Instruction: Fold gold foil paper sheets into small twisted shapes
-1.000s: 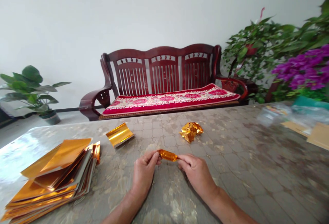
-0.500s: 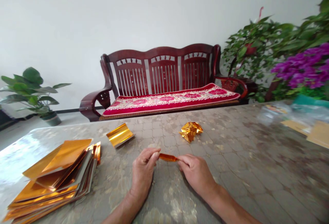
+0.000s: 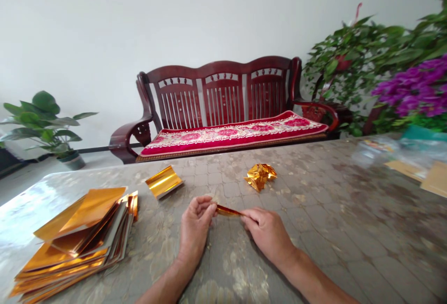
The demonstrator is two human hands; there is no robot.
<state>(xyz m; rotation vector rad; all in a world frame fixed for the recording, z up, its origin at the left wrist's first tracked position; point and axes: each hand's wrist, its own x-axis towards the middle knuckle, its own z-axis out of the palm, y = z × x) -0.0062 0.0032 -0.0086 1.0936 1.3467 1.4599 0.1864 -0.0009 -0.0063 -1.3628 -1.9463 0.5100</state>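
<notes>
Between my two hands stretches a narrow folded strip of gold foil paper [image 3: 228, 210], held just above the table. My left hand [image 3: 197, 220] pinches its left end between thumb and fingers. The right end is gripped by my right hand [image 3: 267, 229], whose fingertips are partly hidden. Beyond the hands lies a crumpled gold foil piece [image 3: 260, 176]. A slightly curled gold foil sheet [image 3: 164, 182] rests to the left of it. At the far left of the table is a loose stack of gold foil sheets [image 3: 80, 234].
The table [image 3: 328, 220] has a patterned, glossy cover. Plastic packets [image 3: 375, 150] and brown cardboard [image 3: 436, 178] lie at its right end. A dark red wooden bench [image 3: 223, 94] stands behind, with a potted plant [image 3: 52, 127] on the left and purple flowers [image 3: 415, 87] on the right.
The gold foil strip now looks thinner, seen more edge-on. My left fingers have shifted slightly around its end. The view has moved a little.
</notes>
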